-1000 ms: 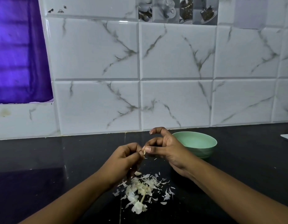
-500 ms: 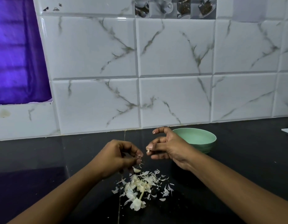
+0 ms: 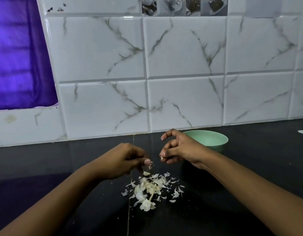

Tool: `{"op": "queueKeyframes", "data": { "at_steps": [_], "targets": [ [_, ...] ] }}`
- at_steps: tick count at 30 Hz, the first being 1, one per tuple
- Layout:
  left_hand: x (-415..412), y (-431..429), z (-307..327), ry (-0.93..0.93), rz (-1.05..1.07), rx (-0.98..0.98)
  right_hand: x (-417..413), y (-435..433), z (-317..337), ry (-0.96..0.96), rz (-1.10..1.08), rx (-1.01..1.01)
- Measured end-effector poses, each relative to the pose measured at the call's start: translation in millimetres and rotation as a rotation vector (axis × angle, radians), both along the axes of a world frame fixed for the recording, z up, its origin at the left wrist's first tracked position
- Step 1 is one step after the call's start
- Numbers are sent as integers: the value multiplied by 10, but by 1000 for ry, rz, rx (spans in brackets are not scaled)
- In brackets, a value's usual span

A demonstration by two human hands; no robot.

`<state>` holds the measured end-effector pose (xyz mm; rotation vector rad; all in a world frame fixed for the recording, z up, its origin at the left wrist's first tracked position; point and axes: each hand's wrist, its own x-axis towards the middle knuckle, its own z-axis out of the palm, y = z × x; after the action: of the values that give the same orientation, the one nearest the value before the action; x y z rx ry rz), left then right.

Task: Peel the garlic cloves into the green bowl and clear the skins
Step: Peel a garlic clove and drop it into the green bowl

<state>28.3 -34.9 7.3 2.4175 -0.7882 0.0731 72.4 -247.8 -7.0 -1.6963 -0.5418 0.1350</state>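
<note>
Nearby, green bowl [image 3: 215,140] (contents unseen), right hand [image 3: 182,149] pinching clove [image 3: 162,157]

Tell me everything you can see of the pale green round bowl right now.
The pale green round bowl looks like smooth matte plastic, with a stepped lower wall. It stands upright on the glossy black counter, close to the tiled wall. The right hand in front hides its left side; contact unclear. No cloves show in the visible interior.
</note>
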Motion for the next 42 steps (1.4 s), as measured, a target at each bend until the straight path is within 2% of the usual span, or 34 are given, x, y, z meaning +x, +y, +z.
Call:
{"op": "queueKeyframes", "data": {
  "at_steps": [4,11,14,21,26,31,34,38,42],
  "targets": [
    [55,46,-46,2,-42,77,1,15,-30,0,21,-51],
    [35,30,-19,-83,7,-95,4,22,-55,-2,39,-81],
    [9,32,-11,-95,28,-105,-5,25,-62,1,44,-88],
    [-27,-12,-12,-87,105,71,6,36,-80,12,68,-87],
    [8,32,-28,-194,35,155,24,33,-82,43,87,-58],
    [-16,-17,-33,-124,20,-25,28,32,-79,55,89,-41],
    [-22,7,-23,-74,40,-34,19,21,-63,57,82,-37],
    [23,42,-31,-233,38,160,14,17,-56,76,83,-34],
    [20,6,-57,-312,104,102,-1,42,-58,72,83,-27]
  ]
}}
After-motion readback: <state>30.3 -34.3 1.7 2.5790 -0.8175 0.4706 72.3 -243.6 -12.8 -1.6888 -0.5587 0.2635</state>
